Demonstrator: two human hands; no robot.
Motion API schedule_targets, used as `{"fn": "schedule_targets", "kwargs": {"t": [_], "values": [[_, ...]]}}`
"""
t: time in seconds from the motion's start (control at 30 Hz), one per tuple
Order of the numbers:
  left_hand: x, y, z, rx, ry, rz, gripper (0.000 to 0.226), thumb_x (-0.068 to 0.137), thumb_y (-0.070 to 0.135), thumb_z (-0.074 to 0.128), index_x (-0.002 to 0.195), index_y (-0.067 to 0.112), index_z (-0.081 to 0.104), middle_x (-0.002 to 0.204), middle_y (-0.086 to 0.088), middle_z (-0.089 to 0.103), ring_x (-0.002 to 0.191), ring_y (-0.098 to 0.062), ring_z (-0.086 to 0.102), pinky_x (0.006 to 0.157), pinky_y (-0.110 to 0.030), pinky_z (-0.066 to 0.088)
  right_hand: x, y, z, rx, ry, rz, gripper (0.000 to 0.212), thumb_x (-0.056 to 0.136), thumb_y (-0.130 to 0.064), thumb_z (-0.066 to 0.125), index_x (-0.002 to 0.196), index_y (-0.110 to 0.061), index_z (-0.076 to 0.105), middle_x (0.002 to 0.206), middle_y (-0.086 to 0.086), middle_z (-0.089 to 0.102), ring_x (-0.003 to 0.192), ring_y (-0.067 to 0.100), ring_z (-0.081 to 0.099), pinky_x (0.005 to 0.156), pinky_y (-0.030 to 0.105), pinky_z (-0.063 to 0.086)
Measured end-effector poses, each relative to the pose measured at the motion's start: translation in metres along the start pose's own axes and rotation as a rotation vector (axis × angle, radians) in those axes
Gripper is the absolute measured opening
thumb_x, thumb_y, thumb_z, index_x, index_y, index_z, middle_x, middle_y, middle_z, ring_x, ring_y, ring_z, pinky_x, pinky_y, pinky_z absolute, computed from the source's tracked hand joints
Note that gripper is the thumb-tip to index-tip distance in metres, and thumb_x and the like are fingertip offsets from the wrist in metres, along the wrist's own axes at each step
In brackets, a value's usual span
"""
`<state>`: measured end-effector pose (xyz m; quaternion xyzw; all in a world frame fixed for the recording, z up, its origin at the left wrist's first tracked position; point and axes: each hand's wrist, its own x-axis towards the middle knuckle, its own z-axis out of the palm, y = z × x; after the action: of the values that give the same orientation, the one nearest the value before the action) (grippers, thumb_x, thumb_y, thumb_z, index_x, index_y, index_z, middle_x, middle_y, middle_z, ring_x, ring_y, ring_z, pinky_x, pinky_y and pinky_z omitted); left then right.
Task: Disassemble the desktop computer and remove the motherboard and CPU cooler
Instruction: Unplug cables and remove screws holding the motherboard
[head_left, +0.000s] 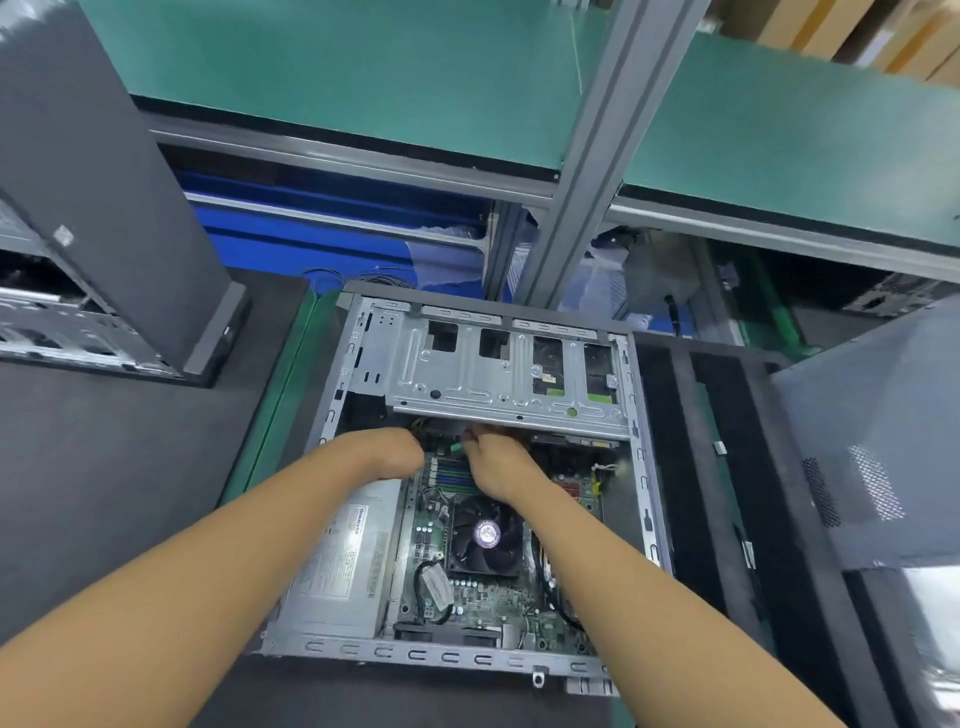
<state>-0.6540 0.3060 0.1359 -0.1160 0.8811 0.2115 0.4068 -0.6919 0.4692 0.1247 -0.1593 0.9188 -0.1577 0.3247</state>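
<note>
On the dark-matted table (130, 467), an open grey metal desktop computer case (645, 467) is laid on its side. The green motherboard (488, 603) is seated flat inside the case. The black CPU cooler fan (485, 535) is mounted near its middle, and a silver power supply box (343, 561) is set just beside it on the left. A silver stamped-metal drive cage (498, 374) is spanned across the far end of the case. Both arms are reached into the gap under the cage edge. The left-hand grip (384, 452) is curled downward with its fingers hidden, so any held thing cannot be told. The right-hand grip (498, 467) is tucked under the cage near a small green tab (456, 447); whether it is closed cannot be told. A dark grey flat panel (104, 182) is stood upright at far left, and a perforated grey side panel (857, 441) is seen at right.
</note>
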Motion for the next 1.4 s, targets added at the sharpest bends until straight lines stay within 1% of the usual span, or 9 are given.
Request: {"fn": "schedule_targets", "kwargs": {"t": [0.1, 0.3, 0.47, 0.57, 0.67, 1.0, 1.2, 1.33, 1.4], "values": [[0.003, 0.0, 0.003, -0.002, 0.007, 0.02, 0.017, 0.089, 0.007, 0.039, 0.098, 0.018, 0.048, 0.099, -0.003, 0.048, 0.087, -0.021, 0.044, 0.076, -0.03, 0.036, -0.016, 0.017, -0.002, -0.053, 0.027, -0.077, 0.029, 0.107, -0.026, 0.033, 0.107, -0.011, 0.058, 0.11, 0.012, 0.063, 0.105, 0.034, 0.058, 0.079, 0.035, 0.041], [0.004, 0.003, 0.003, 0.037, 0.015, 0.053, 0.041, 0.092, 0.009, 0.043, 0.13, 0.004, 0.057, 0.136, -0.012, 0.055, 0.105, -0.021, 0.047, 0.087, -0.03, 0.04, -0.045, 0.049, -0.011, -0.244, 0.081, -0.11, 0.052, 0.092, 0.001, 0.046, 0.14, -0.018, 0.052, 0.15, 0.002, 0.045, 0.134, 0.024, 0.044, 0.111, 0.039, 0.029], [0.001, 0.004, 0.001, 0.024, -0.023, 0.016, 0.059, 0.092, 0.017, 0.047, 0.15, 0.012, 0.037, 0.164, -0.008, 0.021, 0.144, -0.023, 0.03, 0.117, -0.038, 0.026, -0.066, 0.07, -0.006, -0.344, 0.12, -0.042, 0.051, 0.092, -0.01, 0.049, 0.143, -0.012, 0.048, 0.156, 0.001, 0.038, 0.142, 0.024, 0.033, 0.117, 0.043, 0.028], [-0.001, 0.008, 0.001, 0.06, -0.028, 0.014, 0.039, 0.093, 0.016, 0.048, 0.132, 0.012, 0.05, 0.164, -0.008, 0.018, 0.141, -0.022, 0.031, 0.113, -0.036, 0.027, -0.07, 0.078, -0.003, -0.427, 0.052, 0.043, 0.054, 0.098, -0.027, 0.049, 0.149, -0.012, 0.039, 0.161, 0.0, 0.026, 0.151, 0.017, 0.01, 0.122, 0.048, 0.013], [0.003, 0.009, 0.002, 0.026, -0.014, -0.011, 0.056, 0.094, 0.018, 0.05, 0.148, 0.012, 0.04, 0.165, -0.006, 0.014, 0.147, -0.022, 0.024, 0.115, -0.035, 0.025, -0.069, 0.076, -0.002, -0.443, -0.022, 0.092, 0.054, 0.098, -0.022, 0.045, 0.15, -0.012, 0.036, 0.165, 0.002, 0.016, 0.152, 0.016, 0.001, 0.121, 0.052, 0.013], [-0.002, 0.012, 0.002, -0.029, -0.015, -0.07, 0.069, 0.093, 0.021, 0.055, 0.155, 0.012, 0.026, 0.16, -0.012, 0.027, 0.142, -0.026, 0.034, 0.11, -0.03, 0.031, -0.07, 0.071, 0.001, -0.482, 0.155, 0.155, 0.066, 0.094, -0.023, 0.048, 0.152, -0.003, 0.025, 0.156, 0.009, 0.025, 0.145, 0.024, 0.015, 0.118, 0.047, 0.02], [-0.01, 0.017, -0.001, 0.05, -0.001, -0.039, 0.052, 0.092, 0.014, 0.054, 0.142, 0.006, 0.047, 0.136, -0.011, 0.053, 0.092, -0.019, 0.054, 0.073, -0.028, 0.042, -0.066, 0.072, 0.0, -0.435, 0.104, 0.152, 0.063, 0.092, -0.02, 0.051, 0.15, -0.005, 0.03, 0.151, 0.009, 0.03, 0.139, 0.028, 0.022, 0.112, 0.045, 0.026], [-0.021, 0.017, -0.003, 0.01, 0.091, 0.061, 0.047, 0.094, 0.005, 0.045, 0.138, 0.015, 0.058, 0.14, -0.004, 0.057, 0.124, -0.028, 0.056, 0.097, -0.033, 0.045, -0.066, 0.073, 0.002, -0.329, 0.159, 0.042, 0.057, 0.091, -0.017, 0.055, 0.145, -0.013, 0.041, 0.156, 0.002, 0.031, 0.14, 0.027, 0.024, 0.112, 0.048, 0.023], [-0.024, 0.016, -0.002, 0.003, 0.117, 0.11, 0.04, 0.095, 0.006, 0.045, 0.125, 0.016, 0.069, 0.129, 0.0, 0.065, 0.103, -0.018, 0.066, 0.083, -0.03, 0.05, -0.067, 0.071, 0.005, -0.291, 0.2, -0.03, 0.054, 0.089, -0.011, 0.054, 0.143, -0.017, 0.046, 0.158, -0.001, 0.03, 0.142, 0.024, 0.022, 0.113, 0.048, 0.018]]}}
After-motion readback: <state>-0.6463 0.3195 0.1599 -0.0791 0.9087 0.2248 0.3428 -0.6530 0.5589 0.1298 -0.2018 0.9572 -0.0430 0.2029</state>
